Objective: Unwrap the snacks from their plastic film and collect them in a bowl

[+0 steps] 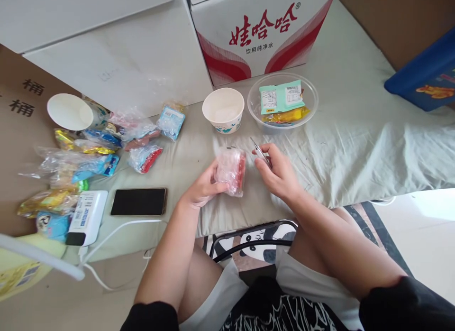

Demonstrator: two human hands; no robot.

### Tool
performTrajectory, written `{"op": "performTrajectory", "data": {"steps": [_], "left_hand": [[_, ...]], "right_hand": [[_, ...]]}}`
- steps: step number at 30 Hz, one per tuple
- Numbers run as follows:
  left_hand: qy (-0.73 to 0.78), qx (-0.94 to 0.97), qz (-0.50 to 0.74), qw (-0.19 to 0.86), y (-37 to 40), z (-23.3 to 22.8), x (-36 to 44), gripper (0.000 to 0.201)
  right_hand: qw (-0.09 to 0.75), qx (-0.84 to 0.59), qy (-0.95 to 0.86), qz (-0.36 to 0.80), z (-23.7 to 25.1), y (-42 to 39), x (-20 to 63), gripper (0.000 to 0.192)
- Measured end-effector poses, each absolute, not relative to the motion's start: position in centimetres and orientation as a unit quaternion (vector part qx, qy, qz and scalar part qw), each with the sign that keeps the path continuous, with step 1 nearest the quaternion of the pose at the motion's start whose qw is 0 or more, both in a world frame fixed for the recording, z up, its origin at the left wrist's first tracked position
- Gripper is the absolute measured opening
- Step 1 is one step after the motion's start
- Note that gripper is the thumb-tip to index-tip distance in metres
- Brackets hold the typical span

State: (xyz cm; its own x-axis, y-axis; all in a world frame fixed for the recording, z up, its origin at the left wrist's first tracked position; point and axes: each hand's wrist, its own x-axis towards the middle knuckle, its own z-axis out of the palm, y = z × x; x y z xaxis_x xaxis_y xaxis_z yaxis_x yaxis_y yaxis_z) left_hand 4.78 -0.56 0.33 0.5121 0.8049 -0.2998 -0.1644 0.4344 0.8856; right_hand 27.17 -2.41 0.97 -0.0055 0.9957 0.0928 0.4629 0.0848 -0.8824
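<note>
My left hand (207, 184) is closed round a clear plastic packet (231, 172) with red contents along its right side; what is inside I cannot make out. Just to the right, my right hand (279, 170) grips a slim silver tool with a narrow pointed tip (262, 154). The tip points up and to the left, apart from the packet. Behind the packet stands a white paper bowl (223, 105) with a blue-green leaf pattern. Beside it, a round clear plastic bowl (313, 108) holds a mint-green snack packet (282, 96) and a yellow one (286, 116).
Wrapped snacks (103, 141) are heaped at the left near a tipped paper bowl (69, 112). A phone (138, 201) and a white power bank (87, 217) with a cable lie on the cloth. White cartons (263, 32) stand behind; a blue box (426, 70) is far right.
</note>
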Motion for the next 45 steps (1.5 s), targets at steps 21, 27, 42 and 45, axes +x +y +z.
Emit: {"op": "performTrajectory", "data": {"steps": [21, 27, 42, 45], "left_hand": [[0.56, 0.615, 0.458, 0.314, -0.1, -2.0, 4.7, 0.047], [0.52, 0.703, 0.407, 0.264, -0.2, -2.2, 4.7, 0.063], [0.512, 0.719, 0.397, 0.251, -0.1, -2.5, 4.8, 0.065], [0.519, 0.709, 0.399, 0.262, 0.0, -2.5, 4.9, 0.066]], "right_hand": [[0.384, -0.542, -0.678, 0.314, -0.5, -2.3, 25.8, 0.034], [0.379, -0.484, -0.731, 0.297, -0.5, -2.6, 25.7, 0.026], [0.252, -0.55, -0.779, 0.165, -0.3, -3.2, 26.0, 0.03], [0.245, -0.559, -0.774, 0.168, -0.2, -3.3, 26.7, 0.027]]}}
